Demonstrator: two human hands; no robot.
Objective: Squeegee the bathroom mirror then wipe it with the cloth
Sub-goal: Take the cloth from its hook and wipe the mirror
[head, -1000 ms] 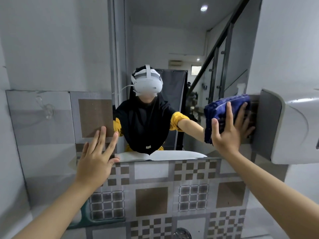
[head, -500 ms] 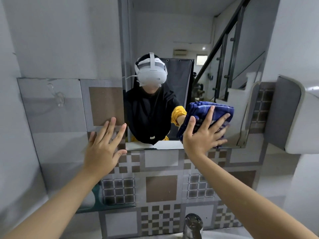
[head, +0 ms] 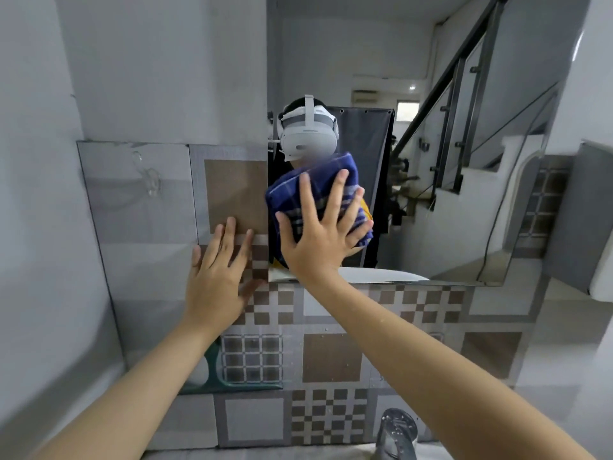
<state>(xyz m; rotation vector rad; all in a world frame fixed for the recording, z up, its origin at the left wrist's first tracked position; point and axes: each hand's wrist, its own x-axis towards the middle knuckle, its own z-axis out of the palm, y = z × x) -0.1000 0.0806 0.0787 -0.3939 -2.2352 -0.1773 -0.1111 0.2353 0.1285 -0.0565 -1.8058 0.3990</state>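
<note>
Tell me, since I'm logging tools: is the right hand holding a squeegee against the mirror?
No, the right hand presses a folded blue checked cloth flat against the mirror.

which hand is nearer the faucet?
Right. The right hand presses the cloth on the mirror above the faucet; the left hand is farther left, on tile.

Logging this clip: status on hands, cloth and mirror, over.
Right hand flat, fingers spread, pressing blue cloth on mirror. Left hand open on tiled wall. No squeegee visible. Nothing obstructing.

patterned wall tiles, chrome faucet below, clear suction hook
</note>
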